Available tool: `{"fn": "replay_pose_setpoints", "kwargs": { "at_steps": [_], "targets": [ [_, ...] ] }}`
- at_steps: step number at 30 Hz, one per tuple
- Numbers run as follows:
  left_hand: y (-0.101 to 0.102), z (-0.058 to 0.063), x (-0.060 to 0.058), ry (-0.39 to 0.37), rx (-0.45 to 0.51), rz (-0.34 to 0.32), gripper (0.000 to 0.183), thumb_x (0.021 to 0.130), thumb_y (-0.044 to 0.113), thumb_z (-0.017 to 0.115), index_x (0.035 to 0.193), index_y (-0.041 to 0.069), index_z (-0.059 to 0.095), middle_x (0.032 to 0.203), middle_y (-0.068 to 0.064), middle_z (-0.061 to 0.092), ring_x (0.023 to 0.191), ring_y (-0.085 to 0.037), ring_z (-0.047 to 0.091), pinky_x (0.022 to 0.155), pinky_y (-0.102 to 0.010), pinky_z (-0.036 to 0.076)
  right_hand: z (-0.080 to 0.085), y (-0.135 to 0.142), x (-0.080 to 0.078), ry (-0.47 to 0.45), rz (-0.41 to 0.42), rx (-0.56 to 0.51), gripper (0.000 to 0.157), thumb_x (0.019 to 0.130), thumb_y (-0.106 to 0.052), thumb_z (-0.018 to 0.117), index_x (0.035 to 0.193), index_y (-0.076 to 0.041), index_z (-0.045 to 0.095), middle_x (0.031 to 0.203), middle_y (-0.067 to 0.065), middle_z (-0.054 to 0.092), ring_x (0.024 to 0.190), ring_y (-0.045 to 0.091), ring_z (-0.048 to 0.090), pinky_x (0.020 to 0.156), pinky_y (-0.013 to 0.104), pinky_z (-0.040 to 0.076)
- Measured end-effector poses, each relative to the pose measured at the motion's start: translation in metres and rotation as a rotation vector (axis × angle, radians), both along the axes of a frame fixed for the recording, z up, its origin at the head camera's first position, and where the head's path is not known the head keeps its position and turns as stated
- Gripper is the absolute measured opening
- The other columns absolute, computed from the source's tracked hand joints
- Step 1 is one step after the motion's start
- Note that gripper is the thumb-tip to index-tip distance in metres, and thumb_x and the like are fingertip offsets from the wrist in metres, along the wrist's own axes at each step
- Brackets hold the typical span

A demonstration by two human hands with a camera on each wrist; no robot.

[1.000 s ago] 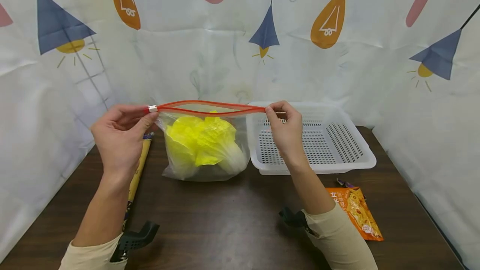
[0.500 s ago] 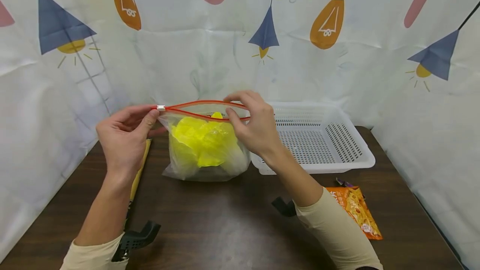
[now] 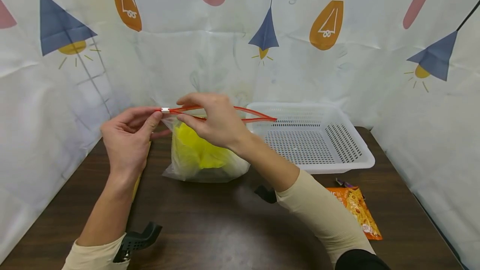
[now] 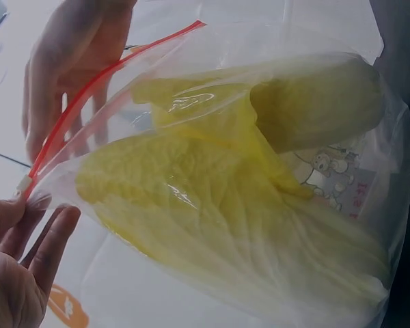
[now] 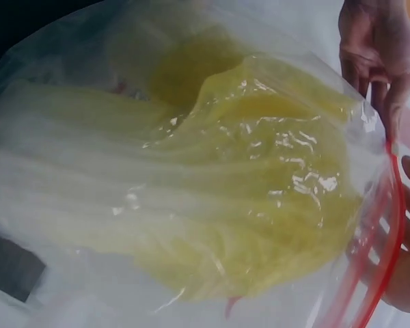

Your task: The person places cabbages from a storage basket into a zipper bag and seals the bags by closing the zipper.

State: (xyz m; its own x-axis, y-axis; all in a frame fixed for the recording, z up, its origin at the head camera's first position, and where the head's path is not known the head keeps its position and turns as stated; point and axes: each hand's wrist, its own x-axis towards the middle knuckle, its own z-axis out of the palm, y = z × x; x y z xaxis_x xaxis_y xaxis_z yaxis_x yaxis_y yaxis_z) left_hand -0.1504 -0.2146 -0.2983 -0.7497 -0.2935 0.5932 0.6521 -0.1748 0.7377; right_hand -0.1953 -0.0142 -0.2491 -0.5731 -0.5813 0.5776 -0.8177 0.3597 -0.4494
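Note:
A clear zip bag (image 3: 174, 173) with a red zipper strip stands on the table, pale yellow-green cabbage leaves (image 3: 204, 153) inside. My left hand (image 3: 129, 138) pinches the strip's left end, beside the white slider (image 3: 165, 111). Over the bag's mouth reaches my right hand (image 3: 221, 122), thumb in front of the strip and fingers behind it. Its fingertips are apart, just right of the slider. In the left wrist view, the fingers of the right hand (image 4: 78, 61) hang fairly straight past the red strip. The mouth gapes to the right of the slider.
Behind and right of the bag stands a white perforated basket (image 3: 348, 165). An orange snack packet (image 3: 360, 213) lies at the right, with a small purple wrapper (image 3: 343, 183) by it. A long yellow item (image 3: 137, 184) is partly hidden behind my left arm. A printed curtain (image 3: 225, 61) hangs behind.
My right hand has let go of the strip's right end and moved left across the mouth towards the slider. The left hand keeps its pinch and has shifted slightly right.

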Motion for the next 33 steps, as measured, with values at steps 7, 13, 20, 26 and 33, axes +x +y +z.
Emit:
{"fn": "replay_pose_setpoints", "kwargs": {
  "at_steps": [7, 13, 20, 26, 33],
  "targets": [
    [0.002, -0.001, -0.002, 0.018, 0.004, -0.014, 0.023, 0.086, -0.013, 0.074, 0.103, -0.027, 0.066, 0.09, -0.016, 0.079, 0.079, -0.023, 0.079, 0.058, -0.039, 0.061, 0.004, -0.018, 0.002, 0.002, -0.01, 0.054, 0.023, 0.096, -0.027, 0.077, 0.115, -0.015, 0.076, 0.11, -0.005, 0.078, 0.1, 0.007, 0.071, 0.089, 0.012, 0.049],
    [0.004, -0.002, 0.0, 0.02, -0.032, 0.031, 0.022, 0.086, -0.012, 0.075, 0.102, -0.025, 0.068, 0.088, -0.013, 0.079, 0.077, -0.02, 0.078, 0.058, -0.035, 0.061, 0.001, -0.024, 0.0, 0.0, -0.003, 0.022, 0.013, 0.097, -0.022, 0.076, 0.106, -0.012, 0.075, 0.1, -0.003, 0.078, 0.093, 0.008, 0.072, 0.084, 0.014, 0.051],
    [0.008, -0.001, 0.002, -0.038, -0.163, 0.225, 0.016, 0.088, -0.004, 0.078, 0.099, -0.016, 0.073, 0.084, -0.002, 0.079, 0.073, -0.011, 0.077, 0.058, -0.025, 0.061, -0.002, -0.025, 0.004, 0.019, -0.053, 0.053, 0.011, 0.1, -0.023, 0.069, 0.106, -0.014, 0.072, 0.098, -0.004, 0.077, 0.087, 0.007, 0.068, 0.075, 0.017, 0.049],
    [0.011, 0.001, 0.003, -0.08, -0.211, 0.317, 0.009, 0.088, -0.005, 0.078, 0.096, -0.009, 0.076, 0.083, 0.002, 0.078, 0.07, -0.009, 0.076, 0.057, -0.023, 0.06, -0.002, -0.022, 0.006, 0.033, -0.088, 0.087, 0.012, 0.1, -0.026, 0.068, 0.106, -0.016, 0.07, 0.098, -0.005, 0.075, 0.085, 0.007, 0.065, 0.071, 0.021, 0.048],
    [0.01, 0.001, 0.005, -0.085, -0.216, 0.336, 0.013, 0.088, -0.004, 0.078, 0.097, -0.013, 0.075, 0.082, 0.003, 0.078, 0.067, -0.008, 0.075, 0.056, -0.023, 0.059, -0.004, -0.012, 0.006, 0.015, -0.11, 0.113, 0.011, 0.101, -0.027, 0.067, 0.107, -0.017, 0.069, 0.097, -0.007, 0.074, 0.085, 0.008, 0.064, 0.073, 0.022, 0.049]
  ]
}}
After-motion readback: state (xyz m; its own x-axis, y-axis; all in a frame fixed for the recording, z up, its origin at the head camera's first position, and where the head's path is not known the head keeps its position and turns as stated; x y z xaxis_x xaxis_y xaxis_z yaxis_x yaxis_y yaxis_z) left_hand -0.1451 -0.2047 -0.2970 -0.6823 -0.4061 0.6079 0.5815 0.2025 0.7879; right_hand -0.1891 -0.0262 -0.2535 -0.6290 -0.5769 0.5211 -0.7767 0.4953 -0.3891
